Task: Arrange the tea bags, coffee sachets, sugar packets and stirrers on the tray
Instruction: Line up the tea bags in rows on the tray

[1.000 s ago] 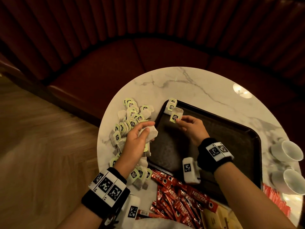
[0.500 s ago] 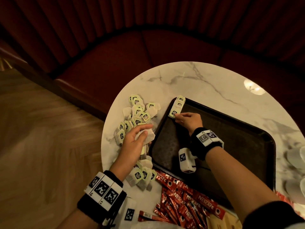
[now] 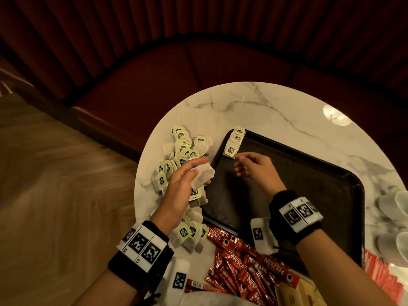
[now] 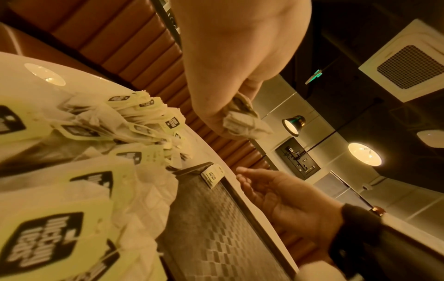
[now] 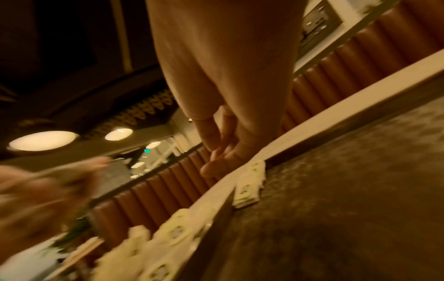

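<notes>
Head view: we're in the tea bag stage. The left hand (image 3: 181, 191) pinches a tea bag (image 3: 202, 176) between thumb and fingers, right at the left rim of the tray (image 3: 331, 195), its tag dangling underneath. The right hand (image 3: 256, 171) has loosely curled fingers and holds nothing, just below the short row of tea bags (image 3: 234, 142) tucked in the tray's far left corner. The loose tea bag pile (image 3: 178, 155) sits on the table (image 3: 276, 111), coffee sachets (image 3: 249, 266) near the front edge, none on the tray yet.

Left wrist view: same story, fingertips clamped on the bag, empty right palm turned toward it.

Right wrist view: blurry, but nothing between the right fingers.

Next move, I'd guess: pass the bag across and lay it flat at the row's near end, tag lined up.
</notes>
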`<state>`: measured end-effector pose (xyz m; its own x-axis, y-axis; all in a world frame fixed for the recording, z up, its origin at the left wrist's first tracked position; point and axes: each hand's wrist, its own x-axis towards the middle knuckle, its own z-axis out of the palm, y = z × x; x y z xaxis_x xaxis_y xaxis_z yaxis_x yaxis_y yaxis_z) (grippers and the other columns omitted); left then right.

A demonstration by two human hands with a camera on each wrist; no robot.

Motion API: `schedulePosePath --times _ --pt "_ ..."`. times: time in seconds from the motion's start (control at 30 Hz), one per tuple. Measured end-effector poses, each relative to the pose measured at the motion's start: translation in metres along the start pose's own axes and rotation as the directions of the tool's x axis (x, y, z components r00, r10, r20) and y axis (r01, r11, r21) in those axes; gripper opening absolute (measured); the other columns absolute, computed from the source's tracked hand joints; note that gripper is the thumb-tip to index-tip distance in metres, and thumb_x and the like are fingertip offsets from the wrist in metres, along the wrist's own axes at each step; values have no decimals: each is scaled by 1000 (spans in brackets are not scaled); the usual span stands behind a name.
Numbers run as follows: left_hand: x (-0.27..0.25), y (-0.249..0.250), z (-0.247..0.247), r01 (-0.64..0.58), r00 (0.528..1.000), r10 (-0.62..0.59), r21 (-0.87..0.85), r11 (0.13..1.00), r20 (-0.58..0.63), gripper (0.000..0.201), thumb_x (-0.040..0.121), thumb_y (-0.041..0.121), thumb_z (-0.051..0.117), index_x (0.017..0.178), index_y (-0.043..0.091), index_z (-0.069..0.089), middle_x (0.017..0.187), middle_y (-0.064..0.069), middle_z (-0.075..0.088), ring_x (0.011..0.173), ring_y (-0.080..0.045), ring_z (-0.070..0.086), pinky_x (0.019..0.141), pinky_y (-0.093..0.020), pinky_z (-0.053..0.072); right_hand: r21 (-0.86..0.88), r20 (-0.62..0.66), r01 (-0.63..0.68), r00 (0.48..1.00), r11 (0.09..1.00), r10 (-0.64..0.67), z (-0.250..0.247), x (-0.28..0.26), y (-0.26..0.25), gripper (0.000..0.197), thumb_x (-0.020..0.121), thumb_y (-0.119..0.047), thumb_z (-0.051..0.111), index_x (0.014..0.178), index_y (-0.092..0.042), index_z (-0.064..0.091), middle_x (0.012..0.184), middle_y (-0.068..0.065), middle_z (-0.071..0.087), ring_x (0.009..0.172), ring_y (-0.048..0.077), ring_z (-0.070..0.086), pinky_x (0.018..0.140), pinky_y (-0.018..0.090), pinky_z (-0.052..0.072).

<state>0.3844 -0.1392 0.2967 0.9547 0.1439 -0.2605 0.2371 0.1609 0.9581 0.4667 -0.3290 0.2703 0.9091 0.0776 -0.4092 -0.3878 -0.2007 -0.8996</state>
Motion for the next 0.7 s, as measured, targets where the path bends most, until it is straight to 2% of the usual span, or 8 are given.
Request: schedulePosePath --times 0.07,0.17,0.27,0.33,0.5,0.6,0.67,0.7 --pt "-1 3 4 -3 999 3 0 1000 33 43 99 0 38 108 27 69 123 12 63 109 11 57 89 -13 45 17 153 32 988 999 -34 8 -29 -8 22 102 -17 50 107 -10 70 89 8 68 76 12 65 69 21 56" --pt "-4 4 8 -1 996 0 10 1000 89 42 100 3 41 116 33 67 130 7 61 118 -4 57 100 -32 49 64 275 64 958 996 -80 15 -57 -15 22 100 -23 55 108 -12 72 95 8 73 79 12 66 71 24 56" --pt "-7 2 11 -62 987 53 60 996 149 49 100 9 47 127 48 57 141 23 46 134 -3 42 110 -37 41 96 286 91 951 991 -115 15 -66 -19 17 96 -21 62 107 -11 71 97 9 74 83 15 67 70 23 55" --pt "-9 4 13 -85 984 76 49 995 159 52 100 8 48 131 49 52 139 30 43 135 -2 40 111 -40 41 98 269 103 955 990 -126 13 -67 -19 16 93 -17 65 106 -9 71 97 11 74 83 16 67 69 22 54" --pt "-11 7 11 -92 985 80 74 993 152 41 100 13 49 125 43 59 135 26 50 130 3 44 110 -38 42 145 208 120 967 982 -149 7 -66 -21 14 90 -13 68 102 -8 73 95 11 74 79 16 64 67 21 54" --pt "-12 12 12 -136 984 127 73 988 122 36 101 9 46 125 32 62 129 17 57 117 10 52 99 -21 47 166 132 137 978 977 -160 3 -65 -22 16 90 -13 69 105 -8 71 93 9 74 76 14 63 69 24 55" --pt "-14 14 13 -161 985 155 75 984 78 34 101 5 45 126 22 61 118 15 61 90 15 59 81 -10 48 189 80 154 982 970 -171 1 -65 -24 20 90 -13 70 109 -8 68 93 9 73 73 15 63 70 27 55" --pt "-15 14 13 -170 985 165 86 982 58 33 101 5 45 125 20 62 114 13 62 80 11 61 76 -10 48 202 55 169 981 965 -184 0 -65 -25 21 90 -12 69 110 -8 67 92 9 73 72 15 63 69 27 55"
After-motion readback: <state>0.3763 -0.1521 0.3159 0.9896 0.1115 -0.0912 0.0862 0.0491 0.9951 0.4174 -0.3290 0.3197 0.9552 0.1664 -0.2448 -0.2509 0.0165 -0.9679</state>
